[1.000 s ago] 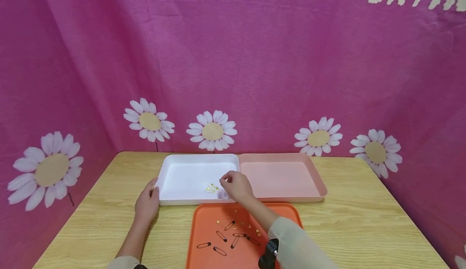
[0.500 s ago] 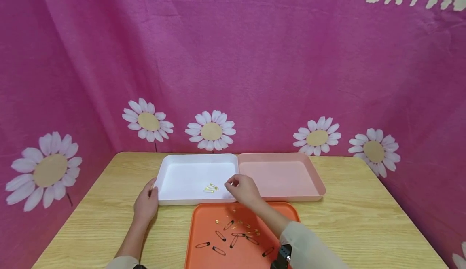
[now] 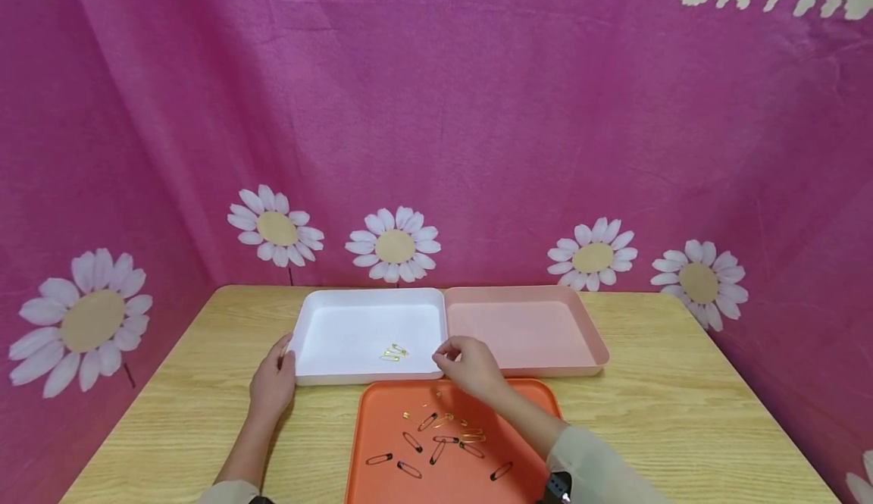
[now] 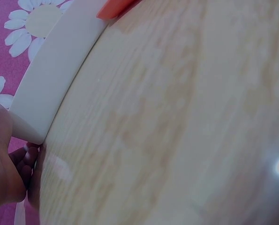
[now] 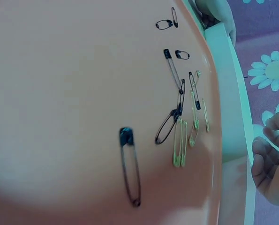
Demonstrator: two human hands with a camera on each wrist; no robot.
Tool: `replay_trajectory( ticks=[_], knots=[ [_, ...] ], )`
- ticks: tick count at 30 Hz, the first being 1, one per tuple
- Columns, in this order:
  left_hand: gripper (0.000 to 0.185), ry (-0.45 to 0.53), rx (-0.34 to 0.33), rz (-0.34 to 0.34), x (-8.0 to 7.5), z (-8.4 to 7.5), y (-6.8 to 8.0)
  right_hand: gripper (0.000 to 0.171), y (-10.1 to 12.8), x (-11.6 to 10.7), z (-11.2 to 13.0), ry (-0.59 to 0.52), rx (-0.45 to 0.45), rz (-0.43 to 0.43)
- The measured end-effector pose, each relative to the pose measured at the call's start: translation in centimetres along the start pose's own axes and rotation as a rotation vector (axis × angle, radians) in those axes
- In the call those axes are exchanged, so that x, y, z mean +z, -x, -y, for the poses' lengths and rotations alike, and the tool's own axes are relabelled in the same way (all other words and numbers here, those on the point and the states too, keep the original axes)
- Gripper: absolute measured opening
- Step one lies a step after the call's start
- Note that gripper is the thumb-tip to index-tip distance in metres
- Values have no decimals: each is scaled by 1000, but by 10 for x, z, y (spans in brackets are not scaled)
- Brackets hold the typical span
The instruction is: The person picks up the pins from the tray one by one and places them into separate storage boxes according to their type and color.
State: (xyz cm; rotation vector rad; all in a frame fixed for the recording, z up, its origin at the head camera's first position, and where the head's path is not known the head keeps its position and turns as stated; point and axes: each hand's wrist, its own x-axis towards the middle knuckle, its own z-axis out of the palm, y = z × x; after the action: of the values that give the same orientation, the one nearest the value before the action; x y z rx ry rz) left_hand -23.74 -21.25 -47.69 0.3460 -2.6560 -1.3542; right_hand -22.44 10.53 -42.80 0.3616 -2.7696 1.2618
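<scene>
My left hand (image 3: 273, 384) grips the front left corner of a white tray (image 3: 355, 322), thumb on its rim; the left wrist view shows the fingers (image 4: 17, 171) at that corner of the white tray (image 4: 55, 75). A few gold safety pins (image 3: 394, 352) lie inside it. My right hand (image 3: 469, 367) hovers over the trays' front rims, fingers loosely curled with nothing seen in them; the right wrist view shows it (image 5: 270, 159) beside the orange tray (image 5: 59, 93). Several black and gold safety pins (image 3: 436, 443) lie scattered on the orange tray (image 3: 389, 421).
A pink tray (image 3: 525, 330) sits against the white one on its right. All three trays stand on a wooden table (image 3: 682, 413), with a pink daisy-print cloth (image 3: 477, 148) behind and at both sides. In the right wrist view a black pin (image 5: 130, 164) lies apart from the cluster.
My right hand has drawn back from over the white tray, moving right and toward me to the front rims. This uncovers more pins on the orange tray. The left hand has stayed put.
</scene>
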Motion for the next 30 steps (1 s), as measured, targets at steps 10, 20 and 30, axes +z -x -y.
replay_trajectory(
  ticks=[10, 20, 30],
  knots=[
    [48, -3, 6, 1, 1, 2, 0, 8, 17, -8, -16, 19, -25, 25],
    [48, 1, -1, 11, 1, 4, -2, 8, 38, -19, -29, 37, -90, 147],
    [48, 11, -6, 24, 0, 4, -1, 5, 64, -35, -48, 100, -150, 320]
  ],
)
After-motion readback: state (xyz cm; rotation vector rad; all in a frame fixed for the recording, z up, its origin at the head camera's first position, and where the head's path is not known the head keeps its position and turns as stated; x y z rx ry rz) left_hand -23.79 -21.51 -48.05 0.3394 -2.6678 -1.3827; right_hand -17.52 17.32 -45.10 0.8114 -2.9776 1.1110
